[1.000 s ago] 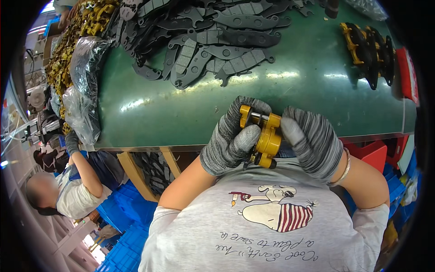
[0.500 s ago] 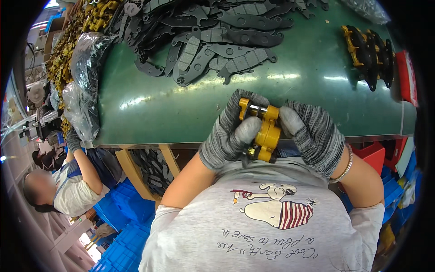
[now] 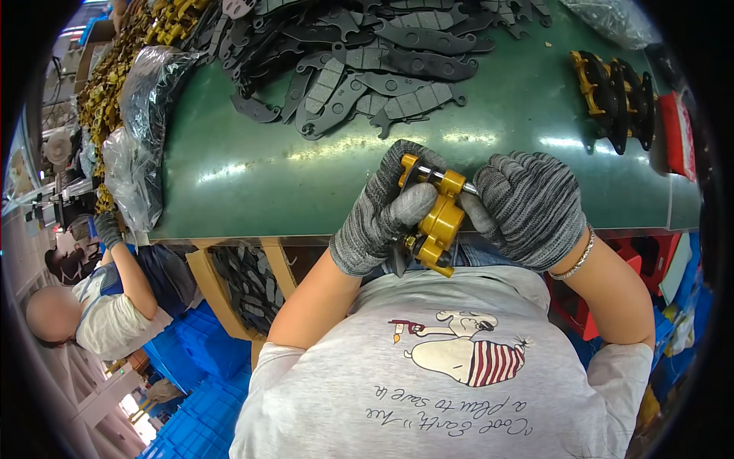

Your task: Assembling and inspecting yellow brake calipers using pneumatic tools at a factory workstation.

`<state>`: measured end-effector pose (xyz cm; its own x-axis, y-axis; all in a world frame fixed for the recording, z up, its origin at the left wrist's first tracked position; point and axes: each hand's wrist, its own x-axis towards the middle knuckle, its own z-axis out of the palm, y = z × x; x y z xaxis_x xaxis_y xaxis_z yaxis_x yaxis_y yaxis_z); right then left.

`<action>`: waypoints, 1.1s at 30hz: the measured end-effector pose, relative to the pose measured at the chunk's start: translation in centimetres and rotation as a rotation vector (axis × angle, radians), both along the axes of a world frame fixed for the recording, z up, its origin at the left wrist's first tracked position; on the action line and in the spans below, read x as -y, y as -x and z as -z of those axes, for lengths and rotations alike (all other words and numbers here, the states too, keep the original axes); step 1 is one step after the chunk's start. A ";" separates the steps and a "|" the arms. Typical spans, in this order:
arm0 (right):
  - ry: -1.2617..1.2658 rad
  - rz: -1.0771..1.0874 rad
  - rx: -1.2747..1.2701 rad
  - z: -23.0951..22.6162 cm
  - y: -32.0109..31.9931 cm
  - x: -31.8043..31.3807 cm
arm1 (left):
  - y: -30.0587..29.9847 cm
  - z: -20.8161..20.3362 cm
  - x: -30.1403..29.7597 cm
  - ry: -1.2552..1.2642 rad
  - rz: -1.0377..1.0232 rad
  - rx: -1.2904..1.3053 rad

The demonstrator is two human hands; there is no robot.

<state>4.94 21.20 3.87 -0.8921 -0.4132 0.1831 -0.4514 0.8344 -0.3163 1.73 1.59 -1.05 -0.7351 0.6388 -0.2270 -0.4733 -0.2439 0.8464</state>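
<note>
Left hand [image 3: 386, 210], grey knit glove, is clamped around a gold brake caliper [image 3: 442, 222] at the near edge of the green table [image 3: 267, 187]. Right hand [image 3: 535, 206], likewise gloved, fingers curled, sits at the end of the caliper's silver pin [image 3: 469, 187]; grip on it cannot be told. Beyond lie heaped dark brake pads [image 3: 428, 38].

I can make out two lines of black script [image 3: 466, 399] on the person's grey T-shirt [image 3: 313, 405], well away from its hem [image 3: 505, 278].
</note>
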 end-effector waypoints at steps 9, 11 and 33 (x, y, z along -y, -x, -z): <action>0.330 0.075 0.434 -0.6 -0.7 0.7 | -0.5 0.0 0.0 0.026 -0.045 -0.006; 0.271 0.093 0.425 -0.8 -1.1 1.1 | -0.6 0.4 0.3 0.014 -0.038 -0.031; -0.235 -0.282 0.013 -3.2 -0.5 -1.2 | -0.9 -0.3 0.6 0.054 0.108 -0.091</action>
